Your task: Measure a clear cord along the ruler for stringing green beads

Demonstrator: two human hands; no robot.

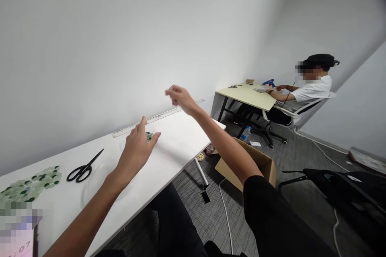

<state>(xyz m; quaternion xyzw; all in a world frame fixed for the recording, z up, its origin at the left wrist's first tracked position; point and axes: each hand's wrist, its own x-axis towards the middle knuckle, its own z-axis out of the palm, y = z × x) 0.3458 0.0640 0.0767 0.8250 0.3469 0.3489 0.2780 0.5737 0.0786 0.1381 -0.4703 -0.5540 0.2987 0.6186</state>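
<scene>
Head view: left hand [137,144] loosely open, fingertips at small green bead cluster [149,136] on white bench [177,144]. Right hand [180,97] raised above ruler [157,118], fingers pinched together; held item indiscernible.

Left hand [136,149] covers part of the small green cluster [150,135]; whether fingers grip it or only touch, can't tell. Right hand [180,97] fingertips pinched, anything between them too small to see. Green bead pile [30,186] cut by left edge. Pixelated patch [18,225] hides lower-left corner. Items on far table [247,94] too small to identify. Clear plate [102,180] edges barely visible.
</scene>
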